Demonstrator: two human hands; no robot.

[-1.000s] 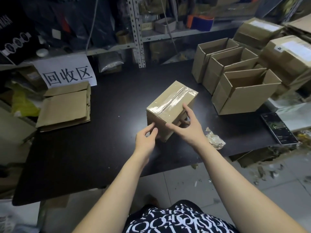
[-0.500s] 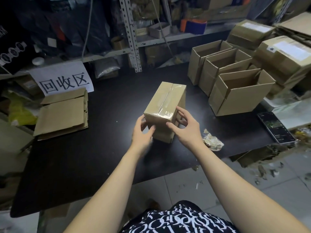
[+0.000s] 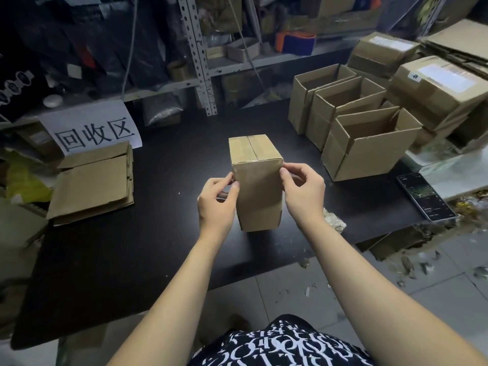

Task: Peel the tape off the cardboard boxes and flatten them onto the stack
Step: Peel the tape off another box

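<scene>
Taped box [image 3: 257, 191] stands upright — long axis vertical, seam facing up.

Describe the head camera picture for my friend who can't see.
The left hand and right hand pinch the upper edges of a closed cardboard box standing on a black table. A flattened stack lies left, open boxes right.

Sealed box [image 3: 255, 191] upright on black table [image 3: 163, 196]. Left hand [image 3: 217, 200] and right hand [image 3: 303, 192] pinch its near top corners. Flattened stack [image 3: 92, 183] left, open boxes [image 3: 364, 143] right, phone [image 3: 425, 196] at table edge.
</scene>
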